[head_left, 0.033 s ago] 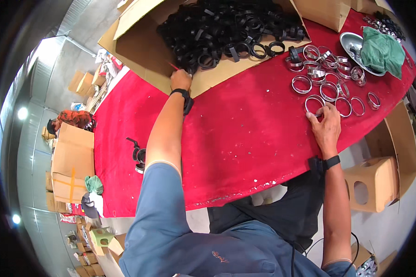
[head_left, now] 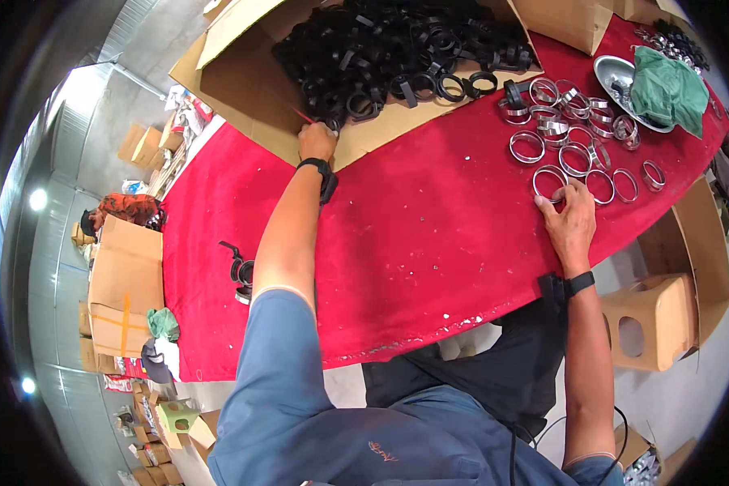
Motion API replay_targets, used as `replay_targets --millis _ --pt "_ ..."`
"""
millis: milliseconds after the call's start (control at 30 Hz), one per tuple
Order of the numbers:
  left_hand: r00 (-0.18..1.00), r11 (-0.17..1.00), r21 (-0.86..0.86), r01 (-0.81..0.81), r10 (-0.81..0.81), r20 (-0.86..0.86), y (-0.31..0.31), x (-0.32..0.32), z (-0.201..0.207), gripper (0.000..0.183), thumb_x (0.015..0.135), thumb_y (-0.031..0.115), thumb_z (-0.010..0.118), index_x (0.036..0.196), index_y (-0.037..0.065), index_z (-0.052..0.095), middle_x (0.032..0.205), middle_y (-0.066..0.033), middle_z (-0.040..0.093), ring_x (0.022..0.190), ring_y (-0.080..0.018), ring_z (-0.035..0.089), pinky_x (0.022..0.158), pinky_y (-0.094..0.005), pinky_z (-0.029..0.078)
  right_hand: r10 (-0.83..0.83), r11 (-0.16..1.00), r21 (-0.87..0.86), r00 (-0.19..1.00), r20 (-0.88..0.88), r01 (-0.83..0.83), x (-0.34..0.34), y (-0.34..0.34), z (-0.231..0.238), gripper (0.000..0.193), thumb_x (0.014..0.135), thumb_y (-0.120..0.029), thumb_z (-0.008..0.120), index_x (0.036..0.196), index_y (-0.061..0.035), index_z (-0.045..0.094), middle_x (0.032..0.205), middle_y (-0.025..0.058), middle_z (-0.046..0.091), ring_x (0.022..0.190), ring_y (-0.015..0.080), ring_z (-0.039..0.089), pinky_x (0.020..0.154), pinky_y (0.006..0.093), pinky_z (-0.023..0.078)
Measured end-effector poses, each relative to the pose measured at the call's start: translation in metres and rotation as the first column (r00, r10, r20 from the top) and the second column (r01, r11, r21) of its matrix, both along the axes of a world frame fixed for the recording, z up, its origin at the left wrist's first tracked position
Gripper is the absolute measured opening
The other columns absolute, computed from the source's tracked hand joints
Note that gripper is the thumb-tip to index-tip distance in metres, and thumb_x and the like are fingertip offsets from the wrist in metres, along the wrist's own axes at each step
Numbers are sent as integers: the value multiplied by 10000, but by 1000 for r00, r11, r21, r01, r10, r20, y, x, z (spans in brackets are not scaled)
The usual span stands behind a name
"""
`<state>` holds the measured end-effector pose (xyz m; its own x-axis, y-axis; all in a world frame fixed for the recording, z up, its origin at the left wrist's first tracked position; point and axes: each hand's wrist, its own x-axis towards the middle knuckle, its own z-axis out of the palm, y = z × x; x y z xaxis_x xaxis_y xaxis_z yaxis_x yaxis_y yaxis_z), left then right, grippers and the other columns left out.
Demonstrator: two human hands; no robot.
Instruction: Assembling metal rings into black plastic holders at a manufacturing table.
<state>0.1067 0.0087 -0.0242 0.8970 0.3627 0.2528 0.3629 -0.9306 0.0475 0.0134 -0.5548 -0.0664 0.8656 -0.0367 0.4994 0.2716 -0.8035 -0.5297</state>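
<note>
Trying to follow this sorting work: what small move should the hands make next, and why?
Probably lift the metal ring under the right hand, since its fingers already rest on it, while the left hand closes on a black ring at the pile's edge.

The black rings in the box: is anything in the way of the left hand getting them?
Nothing visible. The left hand already touches the near edge of the black rings, reaching over the flattened cardboard flap.
</note>
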Motion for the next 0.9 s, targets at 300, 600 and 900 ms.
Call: replay_targets --millis 300,600,900 --pt "900 895 -111 432 -422 108 -119 -122 15 192 950 144 715 1038 -23 680 1130 -265 680 1063 -478 668 929 -547 531 58 998 6 998 -30 -58 0 -9 -1 348 834 -335 890 884 -44 707 1350 162 727 1210 389 662 1030 507 532" --pt "829 734 -390 555 -522 198 -169 -264 39 509 932 189 784 1362 6 583 1182 -229 712 1011 -396 693 918 -463 550 461 886 85 887 -42 -456 -79 18 26 315 805 -243 907 920 -22 714 1383 220 713 1273 407 646 1075 497 531" --pt "905 810 -403 425 -395 161 -185 -318 26 680 847 307 907 1377 19 593 1227 -243 724 1153 -429 711 980 -483 569 532 824 -172 841 -98 -540 -98 56 58 659 750 -231 949 1297 -3 660 1401 262 671 1267 466 627 1115 507 520"
